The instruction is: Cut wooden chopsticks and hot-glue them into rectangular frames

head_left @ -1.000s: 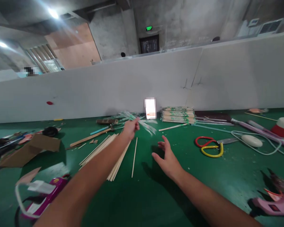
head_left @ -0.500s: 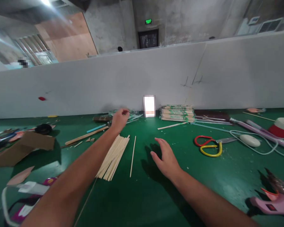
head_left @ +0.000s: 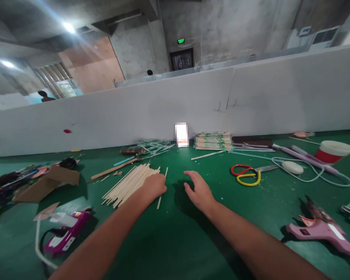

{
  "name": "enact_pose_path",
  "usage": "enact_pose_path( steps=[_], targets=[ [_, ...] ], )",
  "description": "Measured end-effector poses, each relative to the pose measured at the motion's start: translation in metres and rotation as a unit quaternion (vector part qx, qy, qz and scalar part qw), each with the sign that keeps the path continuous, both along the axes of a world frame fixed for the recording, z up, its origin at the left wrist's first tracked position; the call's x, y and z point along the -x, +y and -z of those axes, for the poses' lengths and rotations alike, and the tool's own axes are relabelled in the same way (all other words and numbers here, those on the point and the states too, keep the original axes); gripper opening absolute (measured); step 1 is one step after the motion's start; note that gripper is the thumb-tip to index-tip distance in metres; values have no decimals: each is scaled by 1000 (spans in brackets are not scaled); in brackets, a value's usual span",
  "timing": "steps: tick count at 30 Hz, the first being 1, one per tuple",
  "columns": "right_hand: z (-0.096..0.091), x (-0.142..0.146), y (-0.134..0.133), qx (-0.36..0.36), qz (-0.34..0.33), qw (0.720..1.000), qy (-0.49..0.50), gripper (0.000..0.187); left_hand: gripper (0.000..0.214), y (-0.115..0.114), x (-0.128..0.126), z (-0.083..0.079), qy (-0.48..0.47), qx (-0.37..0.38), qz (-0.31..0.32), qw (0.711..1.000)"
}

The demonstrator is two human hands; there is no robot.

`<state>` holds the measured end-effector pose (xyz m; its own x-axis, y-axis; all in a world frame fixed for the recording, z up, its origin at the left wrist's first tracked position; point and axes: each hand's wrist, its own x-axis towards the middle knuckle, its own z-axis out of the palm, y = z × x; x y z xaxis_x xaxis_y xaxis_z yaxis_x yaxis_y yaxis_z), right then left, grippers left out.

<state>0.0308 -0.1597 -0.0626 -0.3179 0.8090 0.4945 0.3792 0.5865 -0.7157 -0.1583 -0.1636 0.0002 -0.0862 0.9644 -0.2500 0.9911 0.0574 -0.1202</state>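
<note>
A spread pile of thin wooden sticks (head_left: 128,182) lies on the green table. At its right edge is my left hand (head_left: 155,186), back upward, with fingers curled closed. Those fingers meet a single wooden stick (head_left: 160,201) lying apart from the pile; my hand covers its middle. Whether the fingertips grip that stick or another is hidden. My right hand (head_left: 201,190) hovers over the table farther right, thumb and fingers apart, holding nothing.
Behind stand bundled wrapped chopsticks (head_left: 212,141), with torn clear wrappers (head_left: 154,146) to their left. Scissors (head_left: 247,175) with red and yellow handles lie right. A pink glue gun (head_left: 317,231), a purple glue gun (head_left: 65,233), a cup (head_left: 334,151) and a cardboard piece (head_left: 51,182) lie around.
My left hand has come back from the clear wrappers toward me, down to the right edge of the stick pile. My right hand stays open in about the same place. The view has shifted slightly.
</note>
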Motion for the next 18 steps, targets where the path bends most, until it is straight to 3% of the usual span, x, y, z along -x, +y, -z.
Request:
enact_pose_path(
  steps=[5,8,12,15,18],
  targets=[
    [-1,1,-5,5,-26,999,45,41,17,6,-12,-8,-12,-5,-5,1000],
    [-3,5,-7,84,-29,989,120,40,21,4,-28,-18,-47,-44,2,998],
    [-10,8,-6,232,-55,933,269,33,20,-8,-56,-30,-118,-57,45,990],
    [-17,6,-4,266,-93,904,323,22,15,-17,-68,-33,-162,-35,77,983],
    [-18,5,-1,274,-89,899,329,15,11,-22,-66,-31,-196,-25,73,977]
  ],
)
